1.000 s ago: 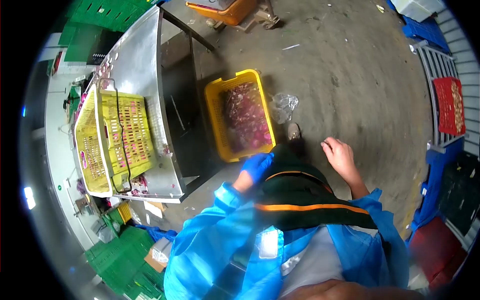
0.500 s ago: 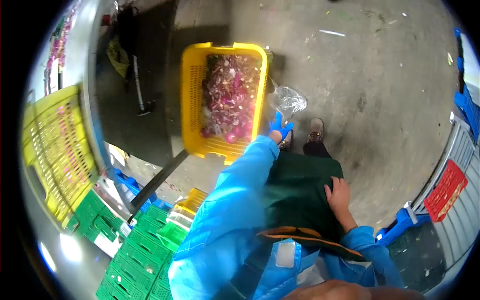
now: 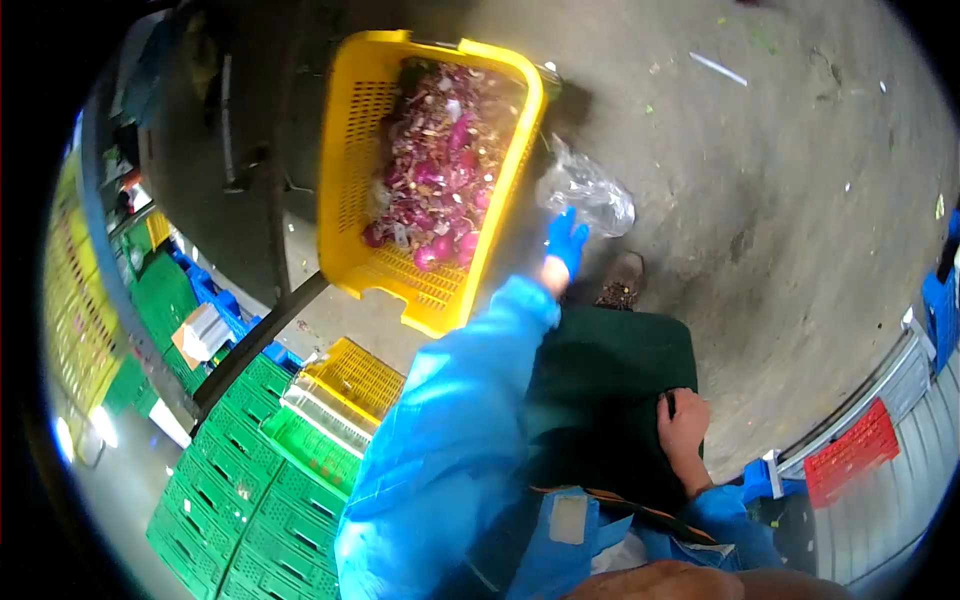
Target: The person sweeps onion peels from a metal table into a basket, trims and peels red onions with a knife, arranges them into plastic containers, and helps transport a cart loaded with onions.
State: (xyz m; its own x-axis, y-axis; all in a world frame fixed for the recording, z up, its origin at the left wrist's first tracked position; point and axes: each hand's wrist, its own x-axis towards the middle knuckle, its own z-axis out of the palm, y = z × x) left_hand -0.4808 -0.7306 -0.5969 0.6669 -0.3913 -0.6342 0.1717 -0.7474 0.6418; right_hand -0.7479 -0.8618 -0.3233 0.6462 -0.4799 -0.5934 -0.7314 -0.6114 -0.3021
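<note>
My left hand (image 3: 567, 243), in a blue glove, reaches out with its fingers stretched. Its fingertips are at the near edge of a crumpled clear plastic bag (image 3: 597, 200) on the floor; whether they touch it I cannot tell. Just left of this hand stands a yellow perforated crate (image 3: 335, 175) that holds red onions (image 3: 428, 215) among loose dry skins. My bare right hand (image 3: 686, 428) rests at the right edge of the dark green apron (image 3: 610, 380) over my lap. Its fingers are curled in, and what lies inside them is hidden.
Green crates (image 3: 225, 480) are stacked at lower left, beside a small yellow crate (image 3: 355, 380). A dark metal bar (image 3: 265, 340) runs behind them. At right is a red crate (image 3: 852, 457) on a grey ribbed surface. A white strip (image 3: 718, 68) lies on the concrete floor.
The view has tilted and the yellow onion crate looks larger. My left hand's fingers have drawn closer together near the plastic bag. The right hand's fingers have curled in more.
</note>
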